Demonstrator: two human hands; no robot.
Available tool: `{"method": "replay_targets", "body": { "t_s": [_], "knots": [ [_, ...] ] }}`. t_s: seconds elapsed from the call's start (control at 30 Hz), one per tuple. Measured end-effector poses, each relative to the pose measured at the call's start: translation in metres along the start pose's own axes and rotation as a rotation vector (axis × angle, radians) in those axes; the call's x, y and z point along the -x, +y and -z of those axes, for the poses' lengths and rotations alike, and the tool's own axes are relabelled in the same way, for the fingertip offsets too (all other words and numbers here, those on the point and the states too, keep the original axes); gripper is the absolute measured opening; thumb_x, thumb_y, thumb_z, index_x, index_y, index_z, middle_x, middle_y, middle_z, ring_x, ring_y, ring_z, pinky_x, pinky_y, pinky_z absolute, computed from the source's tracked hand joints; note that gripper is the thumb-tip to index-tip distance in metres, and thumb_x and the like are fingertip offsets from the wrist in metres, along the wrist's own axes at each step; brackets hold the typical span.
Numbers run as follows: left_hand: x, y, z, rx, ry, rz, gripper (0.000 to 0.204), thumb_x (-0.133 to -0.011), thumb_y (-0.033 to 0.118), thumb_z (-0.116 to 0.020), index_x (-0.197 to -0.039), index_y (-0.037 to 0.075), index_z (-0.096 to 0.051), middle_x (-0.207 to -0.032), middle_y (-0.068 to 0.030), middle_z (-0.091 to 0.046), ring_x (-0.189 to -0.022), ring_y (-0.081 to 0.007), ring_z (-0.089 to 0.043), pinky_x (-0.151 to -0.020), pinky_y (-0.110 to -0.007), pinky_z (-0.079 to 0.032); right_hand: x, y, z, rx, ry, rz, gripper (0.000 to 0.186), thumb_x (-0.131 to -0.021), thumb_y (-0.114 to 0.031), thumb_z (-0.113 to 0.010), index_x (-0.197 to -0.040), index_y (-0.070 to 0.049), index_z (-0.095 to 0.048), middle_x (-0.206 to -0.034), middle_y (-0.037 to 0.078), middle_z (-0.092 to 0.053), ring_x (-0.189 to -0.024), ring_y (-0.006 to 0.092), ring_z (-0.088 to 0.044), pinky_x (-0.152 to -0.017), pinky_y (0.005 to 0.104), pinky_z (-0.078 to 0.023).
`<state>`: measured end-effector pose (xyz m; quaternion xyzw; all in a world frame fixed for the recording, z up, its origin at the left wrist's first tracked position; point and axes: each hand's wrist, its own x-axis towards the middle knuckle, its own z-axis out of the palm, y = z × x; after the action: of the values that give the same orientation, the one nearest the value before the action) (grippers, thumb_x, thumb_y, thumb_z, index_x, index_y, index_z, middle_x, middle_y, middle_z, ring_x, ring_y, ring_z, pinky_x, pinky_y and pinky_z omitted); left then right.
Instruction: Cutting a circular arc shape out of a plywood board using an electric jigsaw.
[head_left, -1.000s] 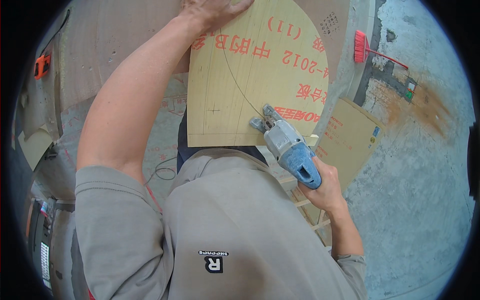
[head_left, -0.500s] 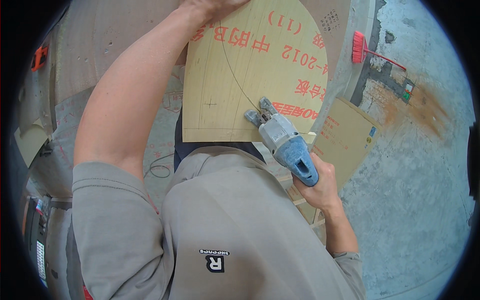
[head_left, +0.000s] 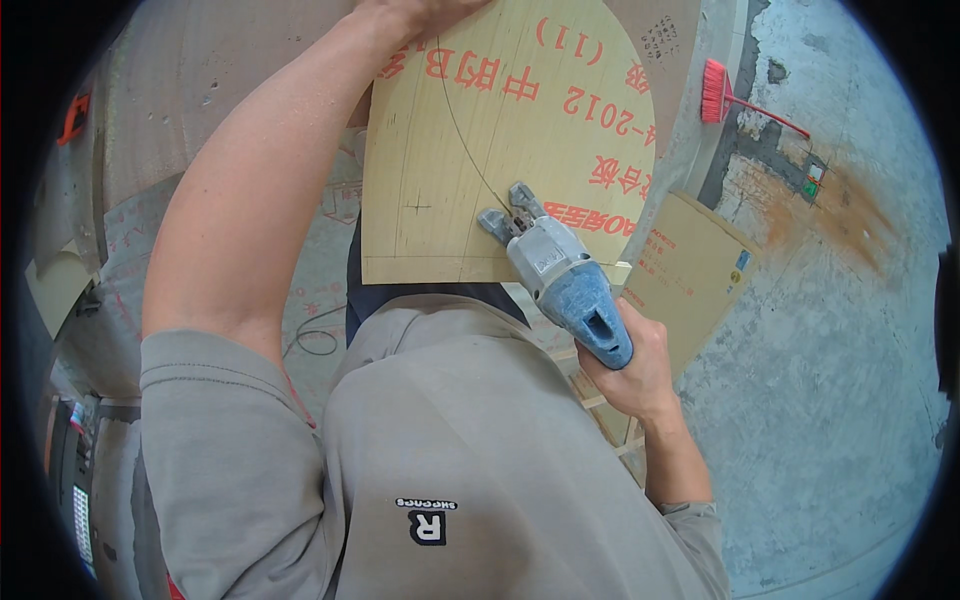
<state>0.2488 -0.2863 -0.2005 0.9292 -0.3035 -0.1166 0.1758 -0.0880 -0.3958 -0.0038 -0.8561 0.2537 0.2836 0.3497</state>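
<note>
My left hand [head_left: 430, 12] is at the top of a pale yellow plywood board [head_left: 420, 150] with a rounded outline and red printing, its fingers mostly hidden at the frame's edge. My right hand [head_left: 635, 370] grips a blue and grey jigsaw [head_left: 560, 280] by its rear handle. The saw's foot rests on the board's lower right part, at the end of a thin dark curved line. A pencilled cross shows to the left of that line.
A red broom [head_left: 716, 90] lies on the patchy concrete floor [head_left: 820, 360] at right. Another yellow board [head_left: 680, 300] is below that side. An orange tool [head_left: 75, 118] sits at far left. A cable [head_left: 315, 345] loops low beside my left arm.
The jigsaw and my right hand have moved upward and a little left along the dark line. The board also appears slightly higher and further left in view, and less of my left hand shows.
</note>
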Motion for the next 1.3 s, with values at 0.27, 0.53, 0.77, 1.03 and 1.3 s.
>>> {"method": "replay_targets", "body": {
  "t_s": [0.27,0.53,0.77,1.03,1.3],
  "knots": [
    [0.0,0.002,0.001,0.018,-0.015,0.009,0.073,-0.092,0.049,-0.065,-0.154,0.014,-0.047,-0.167,-0.0144,-0.035,-0.158,-0.0297,-0.026,-0.124,-0.07,-0.014,-0.003,-0.005,-0.003,-0.03,0.019,-0.01,0.019,-0.077,-0.003,-0.077,-0.089,-0.001,-0.062,-0.077,0.014,-0.067,-0.068,0.0295,-0.068,-0.068,0.0352,-0.052],
    [-0.001,0.001,-0.002,0.035,0.019,-0.005,0.071,-0.092,0.045,-0.067,-0.152,0.012,-0.05,-0.165,-0.0151,-0.037,-0.157,-0.0303,-0.028,-0.124,-0.07,-0.014,-0.009,-0.015,-0.006,-0.072,0.025,-0.023,0.018,-0.078,-0.002,-0.076,-0.089,-0.002,-0.063,-0.078,0.014,-0.067,-0.068,0.0287,-0.067,-0.068,0.035,-0.052],
    [0.0,0.002,0.0,0.044,0.013,-0.01,0.07,-0.091,0.045,-0.068,-0.151,0.012,-0.05,-0.164,-0.0154,-0.039,-0.156,-0.0304,-0.029,-0.123,-0.071,-0.014,-0.014,-0.02,-0.006,-0.089,0.017,-0.029,0.019,-0.078,-0.002,-0.077,-0.091,-0.001,-0.063,-0.078,0.013,-0.066,-0.068,0.0283,-0.066,-0.069,0.0351,-0.052],
    [-0.001,0.003,0.001,0.048,-0.004,-0.004,0.07,-0.091,0.044,-0.069,-0.151,0.013,-0.05,-0.164,-0.0151,-0.039,-0.156,-0.0295,-0.029,-0.123,-0.071,-0.014,-0.017,-0.024,-0.006,-0.092,0.011,-0.045,0.019,-0.078,-0.002,-0.076,-0.091,-0.001,-0.064,-0.079,0.014,-0.066,-0.069,0.0283,-0.067,-0.069,0.0351,-0.052],
    [0.0,0.004,0.002,0.05,-0.01,-0.008,0.071,-0.091,0.043,-0.069,-0.151,0.012,-0.05,-0.164,-0.0162,-0.039,-0.156,-0.0308,-0.029,-0.123,-0.071,-0.013,-0.019,-0.026,-0.005,-0.079,0.002,-0.032,0.019,-0.077,-0.002,-0.077,-0.089,-0.001,-0.062,-0.079,0.014,-0.066,-0.068,0.0293,-0.067,-0.068,0.0349,-0.052]
  ]
}}
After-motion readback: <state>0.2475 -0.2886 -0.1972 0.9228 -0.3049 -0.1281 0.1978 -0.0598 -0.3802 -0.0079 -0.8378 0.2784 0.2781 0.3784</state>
